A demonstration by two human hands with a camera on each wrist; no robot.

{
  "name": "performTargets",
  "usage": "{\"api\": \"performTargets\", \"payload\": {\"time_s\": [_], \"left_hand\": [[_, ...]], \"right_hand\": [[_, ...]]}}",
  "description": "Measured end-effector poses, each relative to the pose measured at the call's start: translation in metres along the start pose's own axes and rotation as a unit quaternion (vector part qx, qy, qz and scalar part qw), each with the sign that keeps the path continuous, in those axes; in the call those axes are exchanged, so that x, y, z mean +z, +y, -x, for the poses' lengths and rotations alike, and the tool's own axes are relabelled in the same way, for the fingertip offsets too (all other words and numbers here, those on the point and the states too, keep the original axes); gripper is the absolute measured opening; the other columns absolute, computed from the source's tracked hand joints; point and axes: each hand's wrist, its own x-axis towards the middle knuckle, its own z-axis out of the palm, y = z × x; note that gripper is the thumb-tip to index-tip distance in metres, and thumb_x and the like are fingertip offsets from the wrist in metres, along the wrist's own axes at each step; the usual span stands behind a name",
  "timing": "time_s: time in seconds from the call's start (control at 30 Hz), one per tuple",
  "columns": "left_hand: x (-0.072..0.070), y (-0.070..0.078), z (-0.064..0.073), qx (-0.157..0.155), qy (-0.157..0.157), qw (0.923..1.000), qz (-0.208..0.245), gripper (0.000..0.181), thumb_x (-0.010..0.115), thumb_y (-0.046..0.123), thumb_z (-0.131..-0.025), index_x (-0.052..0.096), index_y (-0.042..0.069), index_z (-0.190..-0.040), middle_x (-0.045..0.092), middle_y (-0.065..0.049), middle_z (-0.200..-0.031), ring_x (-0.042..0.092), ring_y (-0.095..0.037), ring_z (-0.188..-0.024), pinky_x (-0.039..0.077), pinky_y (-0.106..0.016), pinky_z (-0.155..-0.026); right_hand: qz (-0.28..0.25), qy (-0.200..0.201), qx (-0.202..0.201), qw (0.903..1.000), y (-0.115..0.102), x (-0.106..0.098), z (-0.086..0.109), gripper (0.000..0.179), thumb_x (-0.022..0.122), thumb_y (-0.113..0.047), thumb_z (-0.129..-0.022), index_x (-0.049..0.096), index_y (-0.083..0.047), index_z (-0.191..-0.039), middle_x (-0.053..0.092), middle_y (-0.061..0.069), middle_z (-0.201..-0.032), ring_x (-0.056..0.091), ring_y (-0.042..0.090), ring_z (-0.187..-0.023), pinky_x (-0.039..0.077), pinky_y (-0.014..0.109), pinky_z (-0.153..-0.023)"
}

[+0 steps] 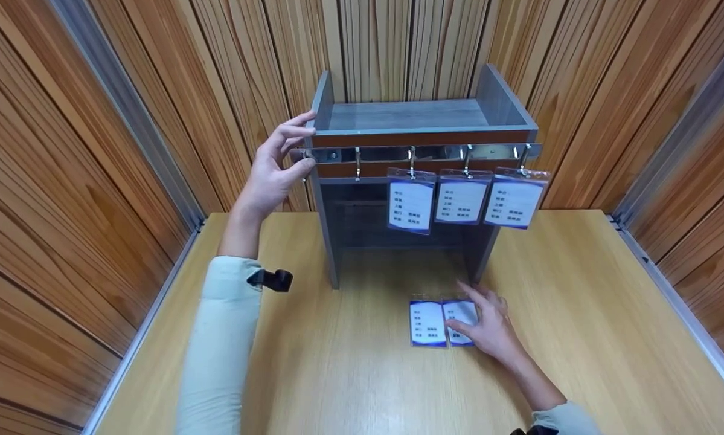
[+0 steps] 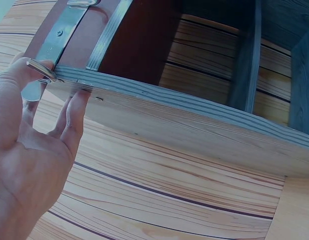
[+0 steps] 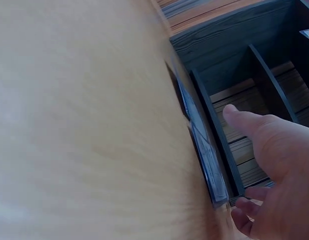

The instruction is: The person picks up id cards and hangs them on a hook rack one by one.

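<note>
Clasping the front left corner of the grey rack [image 1: 407, 115] with the left hand [image 1: 274, 172], thumb at the end of the metal rail [image 1: 386, 154], fingers against the side panel [image 2: 184, 134], presumably bracing against tipping or sliding. Hovering low over the counter [image 1: 349, 374] with the right hand [image 1: 490, 320], grip released, thumb and fingers spread above the right flat badge [image 1: 460, 313], grasping nothing. Finding the left flat badge [image 1: 428, 324] just beside it, both lying face up before the rack, probably for easy picking. Counting three more up top, the left hanging badge [image 1: 410, 202], the middle hanging badge [image 1: 461, 199] and the right hanging badge [image 1: 517, 199], dangling from separate hooks, fronts outward, likely for reading. Spotting a bare hook [image 1: 357, 164] left of those.

Cutting to the left wrist: catching a metal end hook [image 2: 41, 70] beside the thumb, plus fingertips pressing the panel's outer face, barely visible from the head. Over to the right wrist: seeing both flat badges edge-on, thumb standing clear; not managing to confirm any fingertip contact. Losing the printed faces here, reading those only from above.
</note>
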Motion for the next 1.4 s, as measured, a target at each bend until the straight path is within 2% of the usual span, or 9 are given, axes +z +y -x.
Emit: {"api": "performTargets", "payload": {"time_s": [0.3, 0.53, 0.77, 1.0, 1.23, 1.4], "left_hand": [[0.0, 0.001, 0.001, -0.002, 0.002, 1.0, -0.002, 0.036, 0.063, -0.003, -0.107, 0.066, 0.009, -0.141, 0.047, -0.01, -0.179, 0.045, -0.035, -0.164, 0.027, -0.064, -0.138], [0.0, 0.003, 0.002, -0.002, -0.001, 1.0, 0.001, 0.037, 0.064, -0.004, -0.106, 0.066, 0.01, -0.139, 0.046, -0.011, -0.179, 0.045, -0.037, -0.165, 0.026, -0.066, -0.138], [0.0, 0.002, 0.001, -0.007, 0.001, 1.0, -0.004, 0.037, 0.063, -0.005, -0.106, 0.067, 0.012, -0.139, 0.046, -0.01, -0.179, 0.043, -0.035, -0.166, 0.026, -0.068, -0.138], [0.0, 0.002, 0.0, -0.007, 0.001, 0.9999, -0.01, 0.037, 0.063, -0.003, -0.107, 0.066, 0.012, -0.14, 0.047, -0.007, -0.179, 0.045, -0.033, -0.165, 0.026, -0.064, -0.139], [0.0, 0.003, 0.0, -0.01, -0.001, 0.9999, -0.01, 0.037, 0.063, -0.002, -0.107, 0.066, 0.012, -0.141, 0.047, -0.006, -0.179, 0.044, -0.033, -0.165, 0.027, -0.063, -0.139], [-0.001, 0.001, 0.001, -0.007, 0.0, 1.0, -0.004, 0.037, 0.064, -0.003, -0.107, 0.066, 0.012, -0.141, 0.046, -0.007, -0.18, 0.044, -0.034, -0.165, 0.026, -0.065, -0.139]], "right_hand": [[-0.006, -0.029, 0.029, 0.9991, 0.0, 0.004, -0.003, 0.087, 0.09, -0.022, -0.097, 0.047, -0.018, -0.172, 0.031, 0.035, -0.175, 0.028, 0.055, -0.157, 0.037, 0.077, -0.123], [0.006, -0.007, 0.029, 0.9995, -0.002, 0.012, -0.005, 0.079, 0.091, -0.019, -0.095, 0.057, -0.014, -0.166, 0.042, 0.039, -0.164, 0.038, 0.052, -0.143, 0.039, 0.068, -0.113], [0.012, 0.012, 0.043, 0.9989, -0.003, 0.019, -0.004, 0.075, 0.09, -0.019, -0.096, 0.059, -0.015, -0.164, 0.038, 0.038, -0.165, 0.034, 0.05, -0.141, 0.035, 0.065, -0.111], [0.032, 0.019, 0.057, 0.9977, -0.006, 0.021, -0.005, 0.07, 0.089, -0.018, -0.096, 0.062, -0.014, -0.161, 0.036, 0.039, -0.162, 0.03, 0.051, -0.139, 0.029, 0.068, -0.112], [0.016, 0.011, 0.07, 0.9974, -0.008, 0.021, -0.004, 0.071, 0.088, -0.017, -0.097, 0.059, -0.015, -0.162, 0.031, 0.038, -0.165, 0.026, 0.052, -0.145, 0.025, 0.071, -0.117], [0.005, 0.01, 0.072, 0.9973, -0.009, 0.02, -0.004, 0.072, 0.087, -0.014, -0.095, 0.059, -0.015, -0.16, 0.032, 0.039, -0.164, 0.025, 0.053, -0.146, 0.022, 0.073, -0.118]]}}
